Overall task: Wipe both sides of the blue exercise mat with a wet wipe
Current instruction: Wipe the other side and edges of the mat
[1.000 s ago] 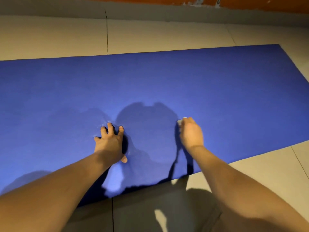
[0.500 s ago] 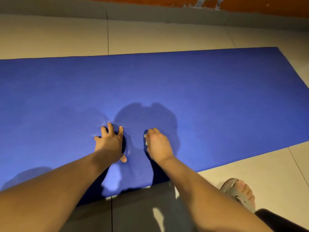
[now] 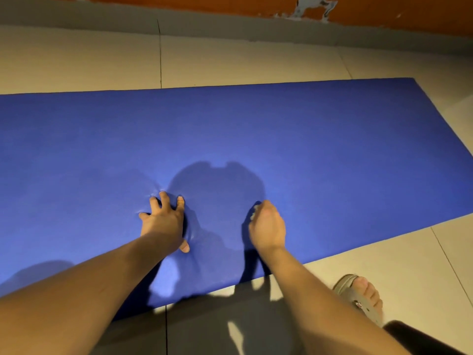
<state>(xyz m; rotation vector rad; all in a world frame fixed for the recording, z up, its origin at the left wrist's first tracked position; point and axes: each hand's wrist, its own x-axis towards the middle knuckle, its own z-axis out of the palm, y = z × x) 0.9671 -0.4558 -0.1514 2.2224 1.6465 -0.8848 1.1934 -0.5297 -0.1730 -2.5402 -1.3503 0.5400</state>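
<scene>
Right grip (image 3: 267, 228) is clenched, knuckles up, around a wet wipe (image 3: 253, 211). Only a small pale wad of the wipe shows beside the curled fingers, low against the blue exercise mat (image 3: 320, 149). Left grip (image 3: 163, 221) holds nothing: its fingers are spread and arched, and the tips and thumb press into the mat so that small creases radiate from them. Both sit side by side, close to the mat's near edge, with the wipe on the right grip's inner side, between the two. The mat lies flat on a pale tiled floor (image 3: 256, 60), its right end in view. A foot in a grey sandal (image 3: 358, 298) stands on the floor just off the near edge.
</scene>
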